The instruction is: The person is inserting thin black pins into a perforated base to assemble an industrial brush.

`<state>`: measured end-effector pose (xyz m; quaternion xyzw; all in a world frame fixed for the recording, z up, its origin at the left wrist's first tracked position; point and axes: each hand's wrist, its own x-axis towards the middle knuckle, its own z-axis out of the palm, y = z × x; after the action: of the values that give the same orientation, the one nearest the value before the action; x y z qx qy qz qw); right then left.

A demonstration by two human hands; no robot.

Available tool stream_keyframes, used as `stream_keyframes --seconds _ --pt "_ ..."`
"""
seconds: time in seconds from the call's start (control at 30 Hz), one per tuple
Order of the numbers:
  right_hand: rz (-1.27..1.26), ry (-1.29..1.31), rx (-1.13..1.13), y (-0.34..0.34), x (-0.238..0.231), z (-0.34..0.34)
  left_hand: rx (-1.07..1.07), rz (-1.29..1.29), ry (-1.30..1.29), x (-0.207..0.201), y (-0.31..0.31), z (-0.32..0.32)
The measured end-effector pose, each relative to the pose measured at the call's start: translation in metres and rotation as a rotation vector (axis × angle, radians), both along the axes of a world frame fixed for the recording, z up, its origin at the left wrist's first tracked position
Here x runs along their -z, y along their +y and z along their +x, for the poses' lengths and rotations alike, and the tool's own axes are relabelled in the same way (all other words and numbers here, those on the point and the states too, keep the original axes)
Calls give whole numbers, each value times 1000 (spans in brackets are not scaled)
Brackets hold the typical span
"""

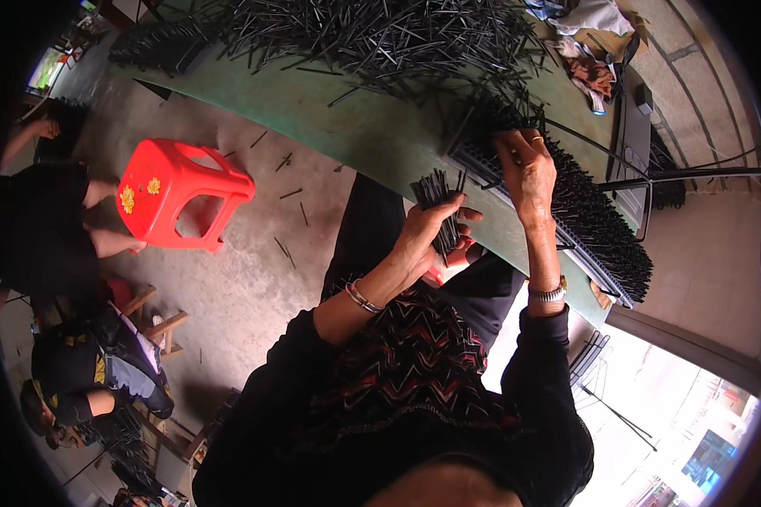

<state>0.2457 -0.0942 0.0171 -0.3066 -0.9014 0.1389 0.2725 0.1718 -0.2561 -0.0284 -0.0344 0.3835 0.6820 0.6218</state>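
My left hand [427, 232] is closed round a small bundle of thin black sticks [434, 188], their tops poking up above the thumb. Beside it, my right hand [528, 182] reaches over a long rack [596, 269] densely filled with upright black sticks [596, 215]. The right fingers are pinched together at the rack's far part; whatever is between them is hidden. The rack lies along the right end of a green table [380, 144].
A big heap of loose black sticks [372, 38] covers the table's far side. Crumpled cloths and bags [596, 51] lie at the far right. On the floor to the left stands a red plastic stool [161, 194], with scattered sticks near it. Other people [101, 363] sit at the left.
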Motion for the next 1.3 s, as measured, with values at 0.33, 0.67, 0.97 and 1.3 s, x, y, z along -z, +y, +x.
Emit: stream_keyframes --seconds 0.33,0.67,0.97,1.3 --pt "-165 0 40 -17 -5 2 -32 -57 9 -17 -3 -5" --pt "-1029 25 -201 -31 -12 14 10 -65 92 -8 -1 -1" --pt "-536 375 92 -25 -25 5 17 -34 -3 0 -1 -11" --pt "-160 307 98 -21 -3 -16 -28 -9 -128 7 0 -6"
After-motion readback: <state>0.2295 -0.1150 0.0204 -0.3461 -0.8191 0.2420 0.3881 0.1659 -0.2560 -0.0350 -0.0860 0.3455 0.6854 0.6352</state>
